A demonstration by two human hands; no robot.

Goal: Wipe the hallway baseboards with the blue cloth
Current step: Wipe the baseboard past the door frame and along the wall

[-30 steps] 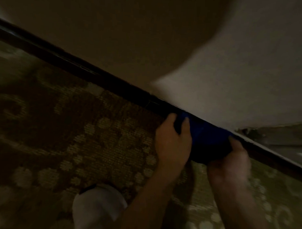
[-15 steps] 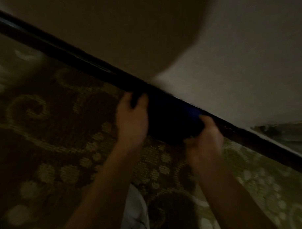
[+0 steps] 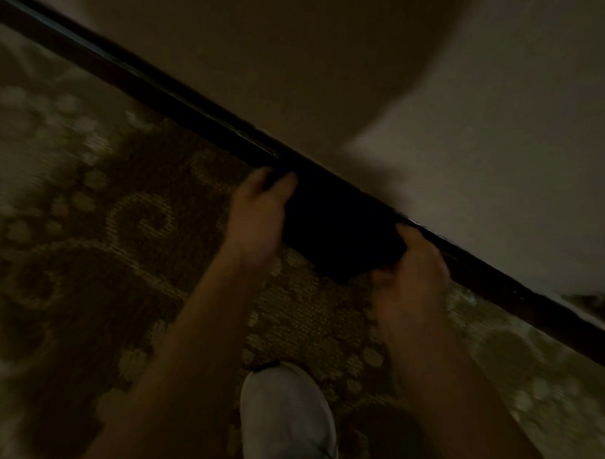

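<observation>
A dark baseboard (image 3: 155,87) runs diagonally from upper left to lower right between the wall and the carpet. The blue cloth (image 3: 338,237) looks almost black in the shade and lies pressed against the baseboard at the middle of the view. My left hand (image 3: 257,217) grips the cloth's left end, its fingertips reaching the baseboard. My right hand (image 3: 412,277) grips the cloth's right end just below the baseboard's top edge. The strip of baseboard behind the cloth is hidden.
A patterned brown and cream carpet (image 3: 98,242) covers the floor. A white shoe (image 3: 287,421) stands on it below the hands. The plain wall (image 3: 503,133) above the baseboard has a large shadow across its left part.
Both hands and the cloth have slid along the baseboard toward the left, out of the lit patch into the shadow. The white shoe has come forward beneath the hands.
</observation>
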